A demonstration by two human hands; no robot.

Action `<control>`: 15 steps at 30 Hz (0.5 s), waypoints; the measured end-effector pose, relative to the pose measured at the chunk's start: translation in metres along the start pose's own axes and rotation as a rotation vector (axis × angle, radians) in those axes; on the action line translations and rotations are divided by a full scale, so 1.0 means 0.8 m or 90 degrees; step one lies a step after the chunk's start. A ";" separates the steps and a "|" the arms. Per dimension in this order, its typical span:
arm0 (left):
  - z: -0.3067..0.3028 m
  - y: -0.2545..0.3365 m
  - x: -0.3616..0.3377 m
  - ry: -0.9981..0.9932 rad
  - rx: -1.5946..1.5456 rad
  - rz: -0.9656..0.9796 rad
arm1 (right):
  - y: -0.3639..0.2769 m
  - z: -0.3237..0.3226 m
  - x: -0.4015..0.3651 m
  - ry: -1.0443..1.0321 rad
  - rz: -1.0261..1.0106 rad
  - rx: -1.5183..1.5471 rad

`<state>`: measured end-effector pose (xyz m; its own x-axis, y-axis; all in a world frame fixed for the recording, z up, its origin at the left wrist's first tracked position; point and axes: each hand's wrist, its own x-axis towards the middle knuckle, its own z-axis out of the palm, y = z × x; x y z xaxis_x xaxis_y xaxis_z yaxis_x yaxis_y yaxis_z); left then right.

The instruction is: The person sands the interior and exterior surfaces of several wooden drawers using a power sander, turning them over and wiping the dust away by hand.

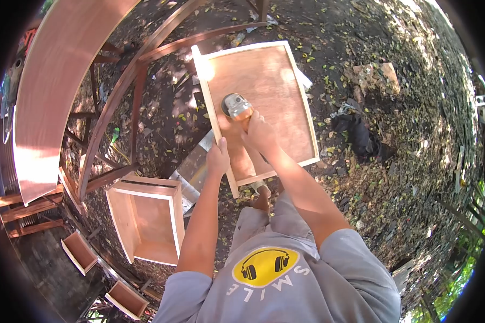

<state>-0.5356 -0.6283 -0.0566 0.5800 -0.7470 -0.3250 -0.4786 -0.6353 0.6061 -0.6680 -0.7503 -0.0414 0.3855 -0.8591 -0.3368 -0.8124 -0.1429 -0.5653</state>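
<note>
A wooden drawer [275, 81] with pale edges lies tilted in front of me, its open side facing up. My right hand [262, 133] is wrapped round the handle of an angle grinder [238, 107] with an orange body and a metal head. The grinder's round disc overlaps the drawer's inside near its left panel. On that left panel [203, 81], toward the lower end, my left hand [219, 156] grips the edge. Its thumb points up along the wood, and the other fingers are partly hidden.
A second drawer [179, 226] stands on the ground at lower left, with two smaller drawers [80, 253] beyond it. A long wooden panel [64, 91] and a dark wooden frame [137, 107] fill the left side. Black cloth [361, 137] lies on leaf-strewn soil at right.
</note>
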 end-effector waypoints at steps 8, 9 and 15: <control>-0.008 0.003 0.000 -0.065 0.030 -0.034 | 0.085 -0.093 0.116 0.064 0.167 0.008; -0.006 0.003 -0.001 -0.051 0.031 -0.027 | 0.092 -0.097 0.123 0.066 0.165 0.000; -0.015 0.013 -0.003 -0.085 0.026 -0.056 | 0.054 -0.063 0.149 0.074 0.058 -0.020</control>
<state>-0.5338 -0.6310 -0.0406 0.5296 -0.7060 -0.4703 -0.4574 -0.7046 0.5425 -0.6795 -0.8834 -0.0682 0.2575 -0.9202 -0.2950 -0.8556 -0.0752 -0.5122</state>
